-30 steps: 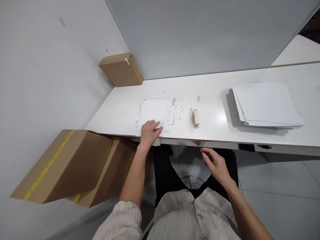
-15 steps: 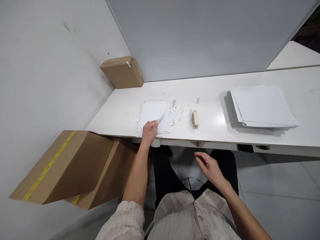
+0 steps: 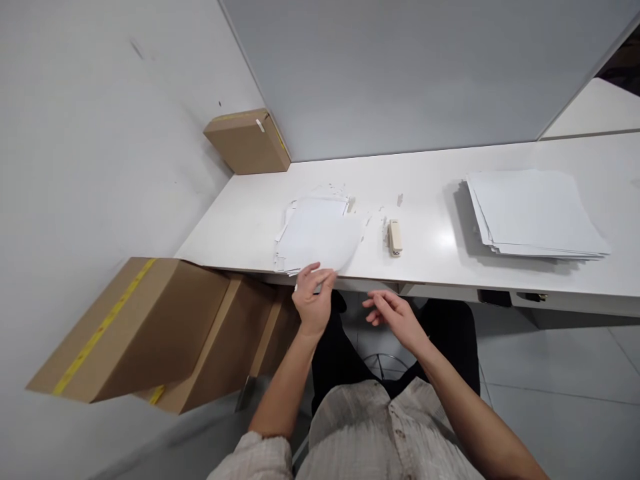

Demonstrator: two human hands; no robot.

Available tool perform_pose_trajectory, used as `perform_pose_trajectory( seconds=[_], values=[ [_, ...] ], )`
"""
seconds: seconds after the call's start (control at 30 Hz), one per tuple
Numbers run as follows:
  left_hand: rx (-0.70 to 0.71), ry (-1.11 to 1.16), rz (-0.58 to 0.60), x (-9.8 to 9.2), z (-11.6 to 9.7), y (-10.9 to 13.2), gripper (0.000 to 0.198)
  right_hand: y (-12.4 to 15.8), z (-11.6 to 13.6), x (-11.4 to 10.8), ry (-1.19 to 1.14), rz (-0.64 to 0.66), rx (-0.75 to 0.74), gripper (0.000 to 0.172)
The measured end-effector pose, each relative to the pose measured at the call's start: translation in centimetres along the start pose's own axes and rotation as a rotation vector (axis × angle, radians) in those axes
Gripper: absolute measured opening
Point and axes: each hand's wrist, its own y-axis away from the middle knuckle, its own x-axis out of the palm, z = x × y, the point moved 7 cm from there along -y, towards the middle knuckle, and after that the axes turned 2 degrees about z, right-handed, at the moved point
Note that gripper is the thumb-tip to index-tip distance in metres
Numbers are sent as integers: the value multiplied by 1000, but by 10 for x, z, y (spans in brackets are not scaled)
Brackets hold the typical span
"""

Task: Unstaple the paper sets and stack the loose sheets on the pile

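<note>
My left hand [image 3: 314, 303] is at the desk's front edge, thumb and fingers closed on the near edge of a white sheet of paper [image 3: 325, 237]. The sheet's right side curls up over a small, uneven stack of papers [image 3: 281, 248], hiding most of it. To the right of that hand, my right hand [image 3: 393, 317] hangs in the air over my lap, holding nothing, its fingers loosely bent and apart. A cream stapler [image 3: 395, 238] lies on the desk beyond my right hand.
On the white desk [image 3: 425, 180], a larger paper stack [image 3: 535, 207] sits at the right. Small scraps lie around the stapler. A cardboard box [image 3: 250, 143] stands in the back left corner. Taped cardboard boxes [image 3: 125, 327] crowd the floor at the left. A grey panel [image 3: 400, 73] rises behind the desk.
My left hand has moved right and toward me, drawing a sheet's edge over the stack to the desk's front. My right hand has shifted left, closer to it.
</note>
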Motion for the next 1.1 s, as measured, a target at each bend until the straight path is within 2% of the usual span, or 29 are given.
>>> perform_pose_trajectory(
  seconds=[0.07, 0.2, 0.27, 0.33, 0.4, 0.5, 0.57, 0.6, 0.63, 0.7, 0.73, 0.77, 0.8, 0.9, 1.0, 1.1],
  values=[
    [-23, 24, 11, 5, -5, 12, 6, -10, -1, 9, -154, 39, 71, 35],
    [-227, 77, -33, 7, 9, 22, 19, -23, 5, 23, -318, 103, 146, 39],
    [-259, 80, -19, 8, 11, 22, 22, -27, 10, 28, -356, 119, 156, 42],
    [-194, 35, 17, 9, 4, 23, 23, -31, 15, 30, -385, 113, 159, 44],
    [-32, -66, 94, 12, -12, 27, 23, -34, 16, 30, -395, 89, 149, 44],
    [269, -146, 361, 24, -40, 43, 21, -34, 14, 16, -325, -54, 59, 39],
    [332, -87, 493, 24, -46, 50, 21, -28, 14, 1, -214, -143, -14, 36],
    [281, -54, 480, 19, -42, 48, 22, -23, 14, -5, -153, -168, -39, 35],
    [175, -30, 414, 11, -33, 43, 25, -18, 15, -11, -91, -180, -55, 36],
    [-140, 27, 234, -5, -3, 32, 32, -5, 18, -22, 13, -199, -78, 37],
    [-312, 89, 188, -8, 13, 31, 37, 1, 21, -27, 47, -204, -86, 37],
    [-477, 184, 194, -5, 26, 32, 41, 7, 23, -30, 72, -201, -88, 36],
    [-624, 313, 250, 4, 36, 36, 46, 13, 25, -32, 91, -192, -85, 35],
    [-942, 730, 456, 40, 37, 57, 51, 29, 28, -35, 158, -166, -52, 30],
    [-1033, 935, 415, 56, 25, 66, 42, 44, 28, -43, 245, -161, -39, 28],
    [-961, 964, 310, 50, 21, 58, 34, 61, 28, -71, 260, -295, -65, 35]
  ],
)
